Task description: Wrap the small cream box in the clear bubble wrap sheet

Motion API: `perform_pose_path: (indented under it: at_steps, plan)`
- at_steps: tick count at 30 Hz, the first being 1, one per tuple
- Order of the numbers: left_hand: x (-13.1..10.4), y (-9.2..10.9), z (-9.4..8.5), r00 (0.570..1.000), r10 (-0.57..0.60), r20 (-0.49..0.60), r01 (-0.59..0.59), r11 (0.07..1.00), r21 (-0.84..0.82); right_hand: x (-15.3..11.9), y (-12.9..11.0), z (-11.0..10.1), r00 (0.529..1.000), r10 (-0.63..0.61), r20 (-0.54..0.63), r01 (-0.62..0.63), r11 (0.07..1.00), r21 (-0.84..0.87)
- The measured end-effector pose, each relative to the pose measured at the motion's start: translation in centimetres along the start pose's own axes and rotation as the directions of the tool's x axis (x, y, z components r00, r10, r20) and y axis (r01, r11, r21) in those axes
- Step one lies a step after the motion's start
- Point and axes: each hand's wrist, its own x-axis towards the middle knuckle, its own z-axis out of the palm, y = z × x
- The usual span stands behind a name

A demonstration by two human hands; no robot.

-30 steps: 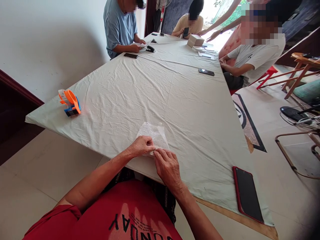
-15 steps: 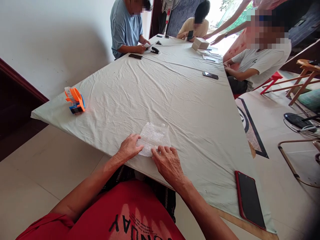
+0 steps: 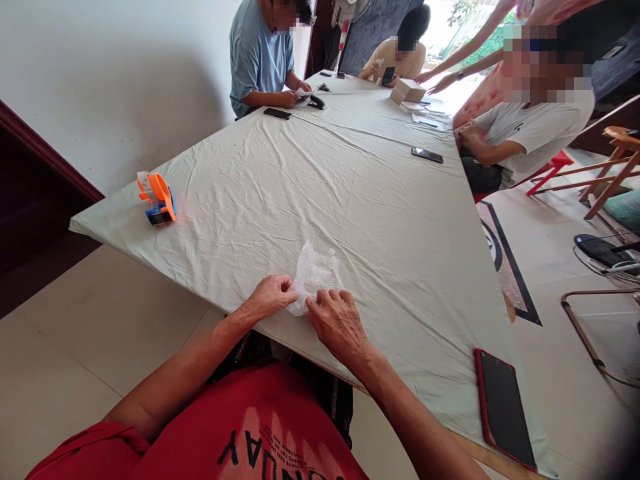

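Observation:
A piece of clear bubble wrap [image 3: 316,268] lies on the cloth-covered table near its front edge, between my hands, its far part crinkled and raised a little. My left hand [image 3: 270,295] pinches the wrap's left side between thumb and fingers. Curled over the near right edge, my right hand [image 3: 337,319] presses and grips the wrap with its fingertips. Whether anything lies under the right fingers is hidden.
An orange and blue tape dispenser [image 3: 158,200] stands at the table's left corner. A red-cased phone [image 3: 505,408] lies at the near right edge. Farther off are two phones, a box [image 3: 407,91], papers and several people around the table.
My left fingers have closed on the bubble wrap's left side, where they lay spread before. The wrap has bunched up and its far edge stands more raised. The view has shifted slightly.

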Motion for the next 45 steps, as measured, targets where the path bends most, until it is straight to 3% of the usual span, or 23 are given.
perform_pose_path:
  at_steps: [3,8,13,19,24,28,35,41,45]
  plan:
    - [0.0,0.8,1.0,1.000,0.000,-0.019,-0.003,0.986,-0.168,0.1,-0.1,0.1,1.000,0.009,-0.010,-0.009,1.000,-0.001]
    - [0.2,2.0,2.3,0.990,-0.090,0.106,0.131,0.861,-0.492,-0.5,0.2,0.3,0.999,0.021,-0.039,-0.019,0.998,0.058]
    - [0.6,3.0,2.9,0.989,-0.105,0.100,0.142,0.839,-0.525,-1.3,0.4,0.5,0.994,0.067,-0.087,-0.049,0.981,0.188]
    - [0.4,4.0,2.5,0.975,-0.058,0.214,0.132,0.926,-0.353,-2.1,0.8,0.3,0.990,0.108,-0.088,-0.072,0.938,0.340]
    - [-0.1,4.6,1.2,0.914,0.207,0.348,-0.192,0.978,-0.079,-3.8,1.9,1.2,0.945,0.289,-0.151,-0.145,0.786,0.600]
    - [0.0,4.7,1.7,0.885,0.304,0.351,-0.385,0.904,0.187,-5.0,2.1,3.2,0.876,0.448,-0.177,-0.265,0.755,0.599]
    - [-0.4,4.5,3.4,0.927,0.288,0.241,-0.374,0.768,0.520,-5.7,1.8,5.5,0.761,0.638,-0.119,-0.455,0.656,0.602]
    - [-0.4,4.3,3.2,0.875,0.394,0.281,-0.484,0.690,0.538,-5.9,1.8,6.1,0.664,0.745,-0.064,-0.518,0.521,0.678]
    - [-0.3,4.1,2.9,0.844,0.434,0.313,-0.536,0.675,0.508,-5.9,1.5,5.6,0.603,0.797,0.043,-0.606,0.422,0.675]
